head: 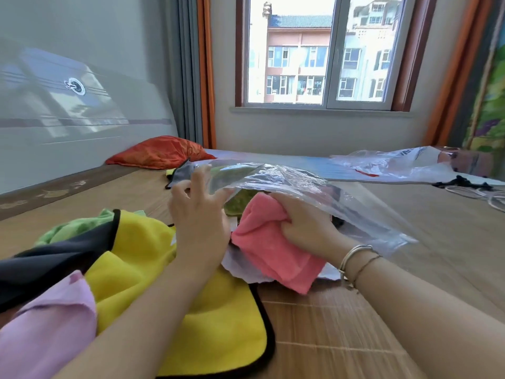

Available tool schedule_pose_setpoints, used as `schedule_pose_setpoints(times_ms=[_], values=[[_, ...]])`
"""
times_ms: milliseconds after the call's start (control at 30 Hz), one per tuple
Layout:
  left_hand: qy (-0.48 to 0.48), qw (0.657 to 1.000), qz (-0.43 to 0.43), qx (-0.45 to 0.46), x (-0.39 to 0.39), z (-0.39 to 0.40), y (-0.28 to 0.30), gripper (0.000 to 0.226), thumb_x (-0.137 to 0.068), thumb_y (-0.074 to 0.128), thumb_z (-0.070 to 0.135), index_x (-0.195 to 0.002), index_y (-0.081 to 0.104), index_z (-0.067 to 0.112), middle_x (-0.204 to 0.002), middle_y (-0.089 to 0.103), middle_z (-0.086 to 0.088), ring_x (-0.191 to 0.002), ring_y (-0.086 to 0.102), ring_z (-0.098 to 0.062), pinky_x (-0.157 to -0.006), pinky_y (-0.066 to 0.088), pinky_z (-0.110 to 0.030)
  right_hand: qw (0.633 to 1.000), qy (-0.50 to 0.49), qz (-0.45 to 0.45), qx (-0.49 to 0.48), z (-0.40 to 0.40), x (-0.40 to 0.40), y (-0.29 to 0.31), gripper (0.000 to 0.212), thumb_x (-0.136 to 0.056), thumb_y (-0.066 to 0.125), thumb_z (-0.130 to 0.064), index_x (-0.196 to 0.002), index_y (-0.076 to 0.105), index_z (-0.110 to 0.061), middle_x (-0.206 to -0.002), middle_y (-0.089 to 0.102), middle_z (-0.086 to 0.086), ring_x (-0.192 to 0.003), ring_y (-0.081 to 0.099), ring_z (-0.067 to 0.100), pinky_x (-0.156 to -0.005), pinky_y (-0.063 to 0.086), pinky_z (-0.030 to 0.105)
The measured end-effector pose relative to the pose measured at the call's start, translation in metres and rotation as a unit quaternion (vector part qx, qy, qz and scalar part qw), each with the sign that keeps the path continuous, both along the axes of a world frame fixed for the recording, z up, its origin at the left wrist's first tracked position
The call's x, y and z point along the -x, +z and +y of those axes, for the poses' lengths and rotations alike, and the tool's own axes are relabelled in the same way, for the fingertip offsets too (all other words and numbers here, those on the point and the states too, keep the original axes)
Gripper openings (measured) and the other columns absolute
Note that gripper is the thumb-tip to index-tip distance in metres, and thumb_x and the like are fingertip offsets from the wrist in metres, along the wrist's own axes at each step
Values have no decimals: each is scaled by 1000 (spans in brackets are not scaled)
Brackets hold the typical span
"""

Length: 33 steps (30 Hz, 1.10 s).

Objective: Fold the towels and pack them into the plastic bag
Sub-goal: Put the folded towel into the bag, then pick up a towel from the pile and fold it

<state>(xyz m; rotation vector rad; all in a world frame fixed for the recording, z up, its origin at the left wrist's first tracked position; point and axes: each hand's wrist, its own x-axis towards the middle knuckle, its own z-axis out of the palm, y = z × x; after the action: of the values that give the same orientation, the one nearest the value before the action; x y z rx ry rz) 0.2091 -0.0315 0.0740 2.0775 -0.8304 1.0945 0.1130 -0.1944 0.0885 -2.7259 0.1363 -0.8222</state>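
A clear plastic bag (287,179) is lifted over the middle of the bed mat, and my left hand (199,212) pinches its upper edge, holding the mouth apart. My right hand (306,225) is shut on a folded pink towel (270,247), whose front end sits at the bag's mouth. A green towel (240,201) shows through the plastic inside the bag. A yellow towel with black trim (153,269) lies spread under my left forearm, next to a lilac cloth (46,332) and a light green towel (73,228). A grey cloth (181,173) lies behind my left hand.
An orange pillow (161,151) rests at the headboard on the far left. Another crumpled plastic bag (396,162) lies at the far right, with black cords and white cables (470,187) near it. The bamboo mat (341,324) covers the bed.
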Motion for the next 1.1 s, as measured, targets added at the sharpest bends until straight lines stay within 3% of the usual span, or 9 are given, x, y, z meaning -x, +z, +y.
schedule_pose_setpoints(times_ms=[100,233,400,500,633,767,867,967,1100], values=[[-136,990,33,14,-12,1,4,76,-67,47,-18,-127,62,26,-151,41,4,-101,64,-28,-69,52,-36,993,8,-32,113,5,-37,5,44,-78,48,-4,-113,54,-30,-108,62,-5,-98,59,22,-79,47,36],[-208,977,7,49,-15,-10,12,75,-73,42,-7,-139,50,28,-147,42,12,-112,61,-19,-75,56,-36,932,-118,-167,298,5,-102,7,38,-69,71,-17,-105,58,-17,-95,62,9,-85,58,32,-74,47,40],[-231,964,-29,125,-23,-6,-1,46,-76,51,-22,-102,61,14,-126,61,-2,-104,63,-19,-76,51,-33,942,-227,-149,200,14,-134,-22,26,-66,83,-16,-80,63,-9,-61,63,7,-47,61,25,-39,44,25],[-177,964,-22,198,-15,2,-16,44,-77,64,-12,-92,38,20,-102,55,1,-87,59,-17,-58,50,-40,943,-199,-160,213,14,-119,-51,29,-87,57,-38,-107,62,-17,-97,63,12,-91,60,34,-76,49,48],[-86,938,175,288,-17,13,-27,48,-80,76,43,-111,42,31,-108,52,12,-90,57,-6,-61,47,-29,982,-127,37,134,17,-90,-63,68,-88,32,-72,-148,10,-48,-158,6,3,-146,-2,33,-108,2,71],[-118,927,286,213,-30,17,-42,16,-88,65,37,-85,60,22,-69,60,8,-69,57,-14,-54,39,-25,982,-104,60,148,19,-95,-66,75,-87,25,-76,-145,-17,-53,-157,-29,-4,-143,-30,31,-105,-4,75],[-138,949,212,187,-30,11,-44,41,-94,59,18,-57,40,23,-47,38,6,-49,36,-15,-49,26,-31,973,-116,87,180,23,-111,-68,73,-89,19,-73,-144,-23,-49,-154,-37,0,-140,-34,34,-102,1,78],[-186,940,182,221,-34,6,-40,53,-94,58,10,-55,24,24,-47,31,5,-50,22,-13,-50,18,-25,965,-146,107,191,21,-134,-57,71,-93,19,-67,-144,-26,-45,-154,-36,4,-140,-33,37,-101,8,80],[-224,916,180,281,-39,4,-38,40,-91,57,4,-56,39,3,-50,28,3,-53,24,-9,-50,22,-25,950,-217,137,180,19,-177,-41,70,-95,23,-62,-149,-16,-38,-158,-24,5,-143,-23,40,-100,11,80]])
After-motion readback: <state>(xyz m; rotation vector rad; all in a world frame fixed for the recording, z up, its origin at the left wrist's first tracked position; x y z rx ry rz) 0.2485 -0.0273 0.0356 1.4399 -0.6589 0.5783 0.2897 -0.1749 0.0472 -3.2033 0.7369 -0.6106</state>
